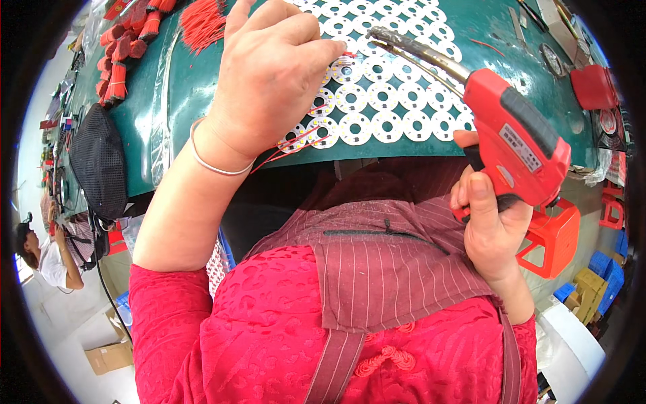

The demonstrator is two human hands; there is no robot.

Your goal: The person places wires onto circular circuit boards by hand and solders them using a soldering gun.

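Note:
My right hand (488, 222) is wrapped round the grip of a red and black soldering gun (515, 138). Its long metal tip (420, 50) points up and left over rows of white ring-shaped LED boards (382, 96) on the green table. Above the left side of those rows, my left hand (272, 81) is closed in a pinch. A short piece of red wire (348, 54) shows at its fingertips, close to the soldering tip. Several red wires (286, 151) run from boards at the near left and hang over the table edge, partly behind my left wrist.
A loose heap of red wires (202, 25) and tied red wire bundles (118, 77) lie at the far left. Beside them is a black mesh-covered object (99, 161). A red stool (555, 236) stands on the right. Another person (50, 252) is at the left.

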